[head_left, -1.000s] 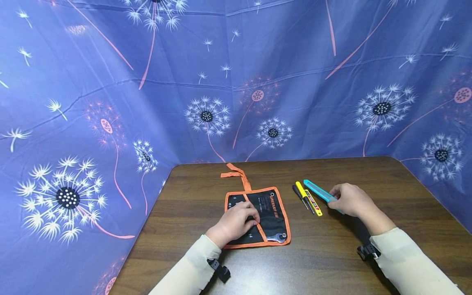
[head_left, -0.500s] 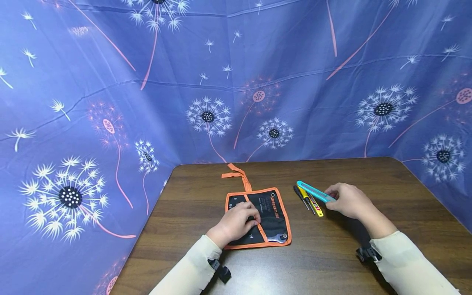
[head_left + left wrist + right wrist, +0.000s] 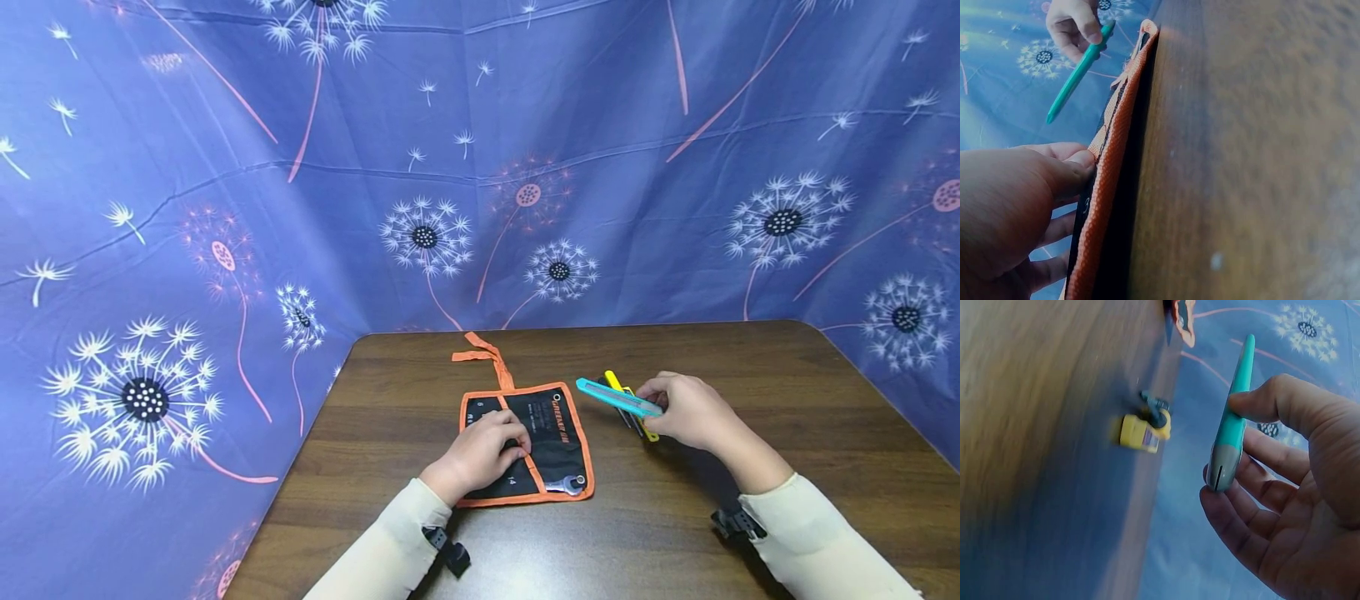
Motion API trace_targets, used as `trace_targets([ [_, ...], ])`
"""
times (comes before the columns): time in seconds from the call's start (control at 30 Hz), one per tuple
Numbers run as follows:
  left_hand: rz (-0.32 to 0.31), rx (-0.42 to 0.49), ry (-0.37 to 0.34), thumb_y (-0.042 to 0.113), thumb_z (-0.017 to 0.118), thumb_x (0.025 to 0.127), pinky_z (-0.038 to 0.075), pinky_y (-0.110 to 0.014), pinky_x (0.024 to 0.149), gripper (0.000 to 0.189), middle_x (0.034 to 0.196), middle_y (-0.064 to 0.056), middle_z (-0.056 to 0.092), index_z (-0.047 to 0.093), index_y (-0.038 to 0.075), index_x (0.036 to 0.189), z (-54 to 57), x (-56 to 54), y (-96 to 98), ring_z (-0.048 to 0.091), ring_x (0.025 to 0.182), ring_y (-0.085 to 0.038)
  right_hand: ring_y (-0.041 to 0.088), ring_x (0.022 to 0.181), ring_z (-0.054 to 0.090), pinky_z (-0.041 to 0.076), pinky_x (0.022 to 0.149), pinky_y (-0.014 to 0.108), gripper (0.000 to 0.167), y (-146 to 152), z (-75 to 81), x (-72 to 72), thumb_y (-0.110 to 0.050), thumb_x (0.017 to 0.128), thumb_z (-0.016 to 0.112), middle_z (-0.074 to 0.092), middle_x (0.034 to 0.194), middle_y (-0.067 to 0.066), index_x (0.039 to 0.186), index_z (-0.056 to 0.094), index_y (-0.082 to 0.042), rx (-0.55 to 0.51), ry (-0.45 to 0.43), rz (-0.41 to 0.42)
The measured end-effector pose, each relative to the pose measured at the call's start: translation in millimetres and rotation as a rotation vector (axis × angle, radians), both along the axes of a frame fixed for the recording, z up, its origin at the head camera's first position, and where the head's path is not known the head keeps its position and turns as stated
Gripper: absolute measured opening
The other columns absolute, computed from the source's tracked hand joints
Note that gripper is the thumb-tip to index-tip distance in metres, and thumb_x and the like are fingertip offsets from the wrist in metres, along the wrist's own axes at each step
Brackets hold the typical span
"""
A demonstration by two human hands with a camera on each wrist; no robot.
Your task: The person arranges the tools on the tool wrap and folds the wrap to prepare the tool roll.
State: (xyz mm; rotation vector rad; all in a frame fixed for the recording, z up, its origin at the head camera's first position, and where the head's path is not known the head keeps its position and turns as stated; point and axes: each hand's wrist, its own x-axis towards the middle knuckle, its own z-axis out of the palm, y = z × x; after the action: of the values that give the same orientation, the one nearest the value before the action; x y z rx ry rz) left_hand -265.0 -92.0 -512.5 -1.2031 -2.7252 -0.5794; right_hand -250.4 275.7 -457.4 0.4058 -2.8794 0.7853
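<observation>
A black tool pouch [image 3: 555,429] with orange edging lies flat on the table, an open-end wrench [image 3: 566,484] showing in its lower right pocket. My left hand [image 3: 480,454] pinches the orange pocket edging between thumb and index finger, seen closely in the left wrist view. Held up between the thumb and fingers of my right hand [image 3: 686,408] is a turquoise utility knife [image 3: 617,397], its far tip pointing left toward the pouch. It overlaps a yellow-handled screwdriver [image 3: 612,379] lying beneath. A yellow utility knife [image 3: 1139,433] lies beside that screwdriver, partly hidden in the head view.
A dark screwdriver lies by the yellow one, mostly covered by the raised knife. Orange tie straps [image 3: 491,358] stretch from the pouch toward the back of the brown wooden table [image 3: 390,417]. Blue dandelion-print cloth [image 3: 645,250] hangs behind and to the sides.
My right hand has carried the turquoise knife left and raised it over the other tools toward the pouch, turning it flatter. The left hand stays on the pouch.
</observation>
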Motion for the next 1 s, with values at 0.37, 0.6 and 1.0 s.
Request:
trace_targets([
  [0.37, 0.001, 0.004, 0.013, 0.026, 0.073, 0.101, 0.052, -0.028, 0.09, 0.007, 0.107, 0.015, 0.059, 0.071, 0.032, 0.097, -0.6, 0.0, 0.4, 0.058, 0.102, -0.006, 0.013, 0.073, 0.055, 0.043, 0.062, 0.032, 0.029, -19.4, -3.9, -0.7, -0.007, 0.073, 0.083, 0.062, 0.083, -0.007, 0.101, 0.079, -0.014, -0.011, -0.004, 0.069],
  [0.6, -0.004, 0.02, 0.011, 0.026, 0.073, 0.101, 0.051, -0.028, 0.089, 0.007, 0.106, 0.015, 0.058, 0.071, 0.032, 0.098, -1.3, -0.2, -0.3, 0.058, 0.101, -0.006, 0.012, 0.073, 0.052, 0.041, 0.063, 0.032, 0.03, -31.9, -7.3, -3.2, -0.006, 0.072, 0.084, 0.059, 0.085, -0.008, 0.1, 0.08, -0.016, 0.006, 0.002, 0.115],
  [1.0, -0.009, 0.043, 0.01, 0.024, 0.072, 0.102, 0.051, -0.028, 0.09, 0.007, 0.107, 0.015, 0.058, 0.071, 0.03, 0.099, -1.1, -0.9, -1.0, 0.058, 0.102, -0.006, 0.013, 0.075, 0.054, 0.043, 0.065, 0.033, 0.031, -46.7, -8.6, -0.7, -0.005, 0.072, 0.085, 0.062, 0.086, -0.009, 0.1, 0.079, -0.018, 0.02, -0.069, 0.162],
])
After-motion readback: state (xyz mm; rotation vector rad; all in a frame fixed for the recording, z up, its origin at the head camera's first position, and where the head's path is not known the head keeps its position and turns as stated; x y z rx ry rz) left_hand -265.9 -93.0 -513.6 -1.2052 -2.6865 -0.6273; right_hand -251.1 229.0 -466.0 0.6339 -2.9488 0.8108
